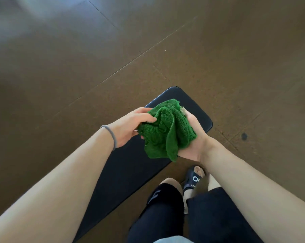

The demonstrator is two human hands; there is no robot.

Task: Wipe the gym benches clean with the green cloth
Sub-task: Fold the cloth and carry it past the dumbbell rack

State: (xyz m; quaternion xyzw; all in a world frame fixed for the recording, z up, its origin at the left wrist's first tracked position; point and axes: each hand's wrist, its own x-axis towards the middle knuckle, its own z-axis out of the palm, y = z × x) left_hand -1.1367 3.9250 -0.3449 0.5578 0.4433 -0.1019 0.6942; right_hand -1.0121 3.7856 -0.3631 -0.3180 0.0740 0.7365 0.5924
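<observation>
Holding the green cloth (165,128) bunched between both hands, I stand at the near long side of the black gym bench (123,172). My left hand (130,127) pinches the cloth's left folds with curled fingers; my right hand (192,137) cups it from beneath, palm up, fingers wrapped behind the wad. The cloth hangs above the bench pad, toward its far rounded end (176,90), and I cannot tell whether its lowest flap touches the pad. The bench's long axis runs diagonally, from that far end down and leftward beneath my left forearm, so most of the pad lies on my left-hand side of the cloth. Both hands are about equally near the pad below. The pad's long edges drop straight to brown floor (78,58), which lies open beyond the far end. My sandalled foot (194,178) stands just beside the bench's near edge.
</observation>
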